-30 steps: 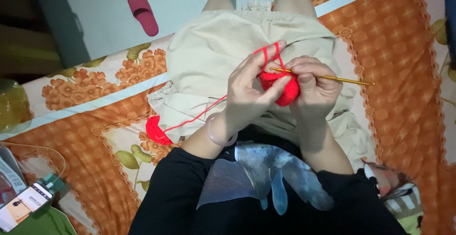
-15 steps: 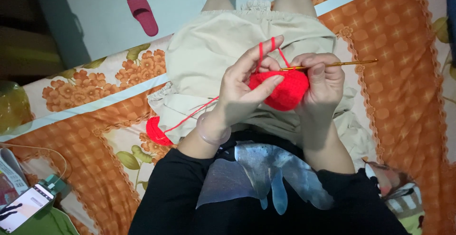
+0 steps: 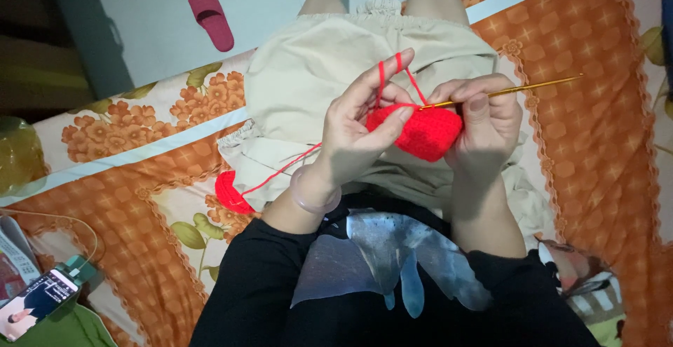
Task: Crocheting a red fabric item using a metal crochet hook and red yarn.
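Both hands are up over the lap, working close together. The left hand [image 3: 357,133] pinches the near edge of the small red crocheted piece [image 3: 420,131] between thumb and middle fingers, while its forefinger stands raised with the thin red yarn strand [image 3: 382,84] looped over the tip. The right hand [image 3: 487,119] is curled closed around the slim golden metal crochet hook [image 3: 522,87], thumb pressing on the shaft, the hook's tip buried at the top edge of the red piece and its long tail pointing off to the right.

The red piece sits between the two hands, above the cream fabric skirt [image 3: 315,66], not resting on it as far as I can tell.

Now the risks. That loop on the raised forefinger looks lightly held; if the finger dips, the yarn could slide off and the tension goes slack, giving a loose stitch. The hook tip is right at the edge, so a small tug from the right hand might pull it clear and drop the live loop. The strand trails down across the wrist with its pale bangle [image 3: 315,191] to the red yarn ball [image 3: 230,191] on the orange flowered bedsheet [image 3: 140,200]; a snag on the bangle or the skirt's frill could jerk the work. The ball lies near the skirt's edge and could roll with a hard pull.
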